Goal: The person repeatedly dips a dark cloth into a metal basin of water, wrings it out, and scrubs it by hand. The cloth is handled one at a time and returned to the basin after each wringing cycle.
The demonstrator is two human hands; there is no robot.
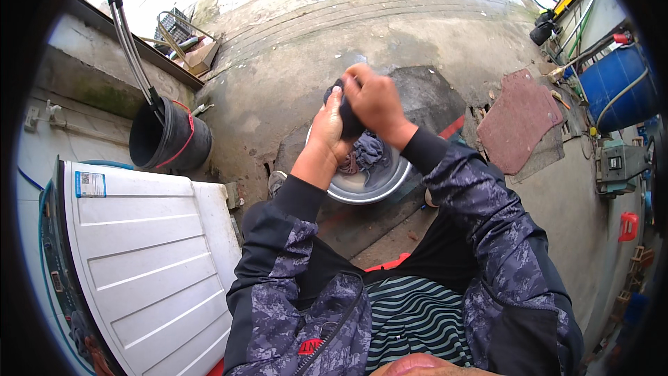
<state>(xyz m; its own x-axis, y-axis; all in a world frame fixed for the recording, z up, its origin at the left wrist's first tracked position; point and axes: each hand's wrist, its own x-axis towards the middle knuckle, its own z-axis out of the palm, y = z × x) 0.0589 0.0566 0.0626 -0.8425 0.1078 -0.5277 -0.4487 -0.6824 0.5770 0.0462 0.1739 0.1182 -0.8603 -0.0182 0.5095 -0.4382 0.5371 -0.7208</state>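
A dark cloth (pixel 350 119) is bunched between my two hands, above a round metal basin (pixel 360 200). My left hand (pixel 329 124) grips it from the left side, thumb pointing up along it. From the right, my right hand (pixel 377 102) is closed on its upper end and looks blurred. Grey wet cloth (pixel 371 150) lies heaped in the basin, with a brownish cloth (pixel 348 163) beside it. Cloudy water (pixel 347 183) shows around the heap. My forearms and hands cover the basin's far left part.
A black bucket (pixel 198 138) holding long-handled poles (pixel 130 47) stands at the left. Nearer is a white ribbed appliance (pixel 151 250), possibly a washing machine. To the right are a reddish mat (pixel 519 120), a blue barrel (pixel 618 89) and a greenish machine (pixel 618 162).
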